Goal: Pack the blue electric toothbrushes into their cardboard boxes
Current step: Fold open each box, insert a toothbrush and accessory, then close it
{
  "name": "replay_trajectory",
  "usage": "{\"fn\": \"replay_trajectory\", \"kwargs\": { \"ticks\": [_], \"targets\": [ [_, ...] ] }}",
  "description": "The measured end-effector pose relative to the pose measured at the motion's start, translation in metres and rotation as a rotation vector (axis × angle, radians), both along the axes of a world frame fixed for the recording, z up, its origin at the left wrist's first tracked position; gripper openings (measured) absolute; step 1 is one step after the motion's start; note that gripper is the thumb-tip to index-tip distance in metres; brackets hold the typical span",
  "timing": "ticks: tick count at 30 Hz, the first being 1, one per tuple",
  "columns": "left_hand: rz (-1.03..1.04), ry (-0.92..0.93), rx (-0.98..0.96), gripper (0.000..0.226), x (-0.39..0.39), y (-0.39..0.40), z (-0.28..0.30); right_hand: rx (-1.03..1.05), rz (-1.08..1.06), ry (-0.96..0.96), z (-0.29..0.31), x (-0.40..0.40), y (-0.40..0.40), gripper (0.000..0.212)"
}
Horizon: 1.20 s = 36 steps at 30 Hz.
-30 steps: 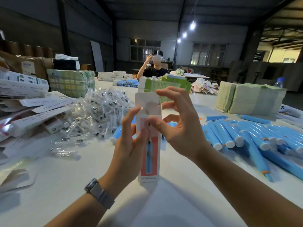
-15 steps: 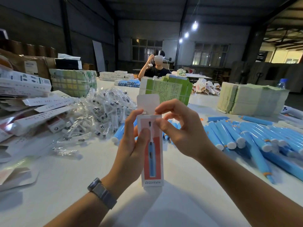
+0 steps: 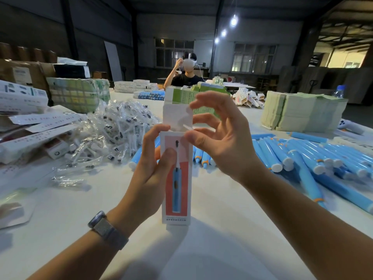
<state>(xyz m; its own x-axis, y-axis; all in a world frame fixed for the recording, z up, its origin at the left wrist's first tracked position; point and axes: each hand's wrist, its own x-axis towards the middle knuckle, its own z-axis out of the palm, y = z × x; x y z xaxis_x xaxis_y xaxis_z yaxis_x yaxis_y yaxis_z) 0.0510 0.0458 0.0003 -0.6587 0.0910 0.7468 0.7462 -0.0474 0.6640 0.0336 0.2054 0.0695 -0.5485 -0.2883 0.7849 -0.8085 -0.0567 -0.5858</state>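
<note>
While upright, white-and-red cardboard box [image 3: 177, 178] with top flap raised, left hand [image 3: 149, 178] gripping it, right hand [image 3: 222, 142] fingers spread.

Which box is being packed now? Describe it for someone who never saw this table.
On the white table, between both arms, one cardboard box stands upright. The left hand grips it. Unlike other boxes, its top flap is open, and a blue toothbrush is printed on red.

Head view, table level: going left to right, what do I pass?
White flat cartons → heap of bagged brush heads → left hand holding the upright toothbrush box → right hand at its open top flap → pile of blue toothbrushes.
</note>
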Motion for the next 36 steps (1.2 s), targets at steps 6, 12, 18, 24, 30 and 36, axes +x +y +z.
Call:
{"fn": "replay_trajectory", "kwargs": {
  "ticks": [6, 12, 18, 24, 30, 36],
  "targets": [
    [-0.001, 0.009, 0.029, 0.036, 0.0, 0.002, -0.003, 0.088, 0.017, -0.037, 0.002, -0.001, 0.0, 0.052],
    [0.015, 0.019, 0.024, 0.039, 0.001, 0.005, -0.003, 0.069, 0.032, -0.028, 0.004, 0.006, -0.003, 0.025],
    [0.053, 0.039, -0.004, 0.043, 0.004, 0.009, -0.003, 0.167, -0.08, 0.043, 0.005, 0.005, -0.005, 0.031],
    [0.104, 0.062, -0.046, 0.039, 0.004, 0.009, -0.004, 0.201, -0.182, 0.118, 0.001, 0.001, -0.003, 0.027],
    [0.134, 0.105, -0.127, 0.047, 0.007, 0.008, -0.002, 0.119, -0.173, 0.114, 0.001, 0.001, -0.004, 0.012],
    [0.094, 0.109, -0.142, 0.052, 0.012, 0.008, 0.001, 0.134, -0.101, 0.066, 0.008, 0.003, 0.001, 0.015]
  ]
}}
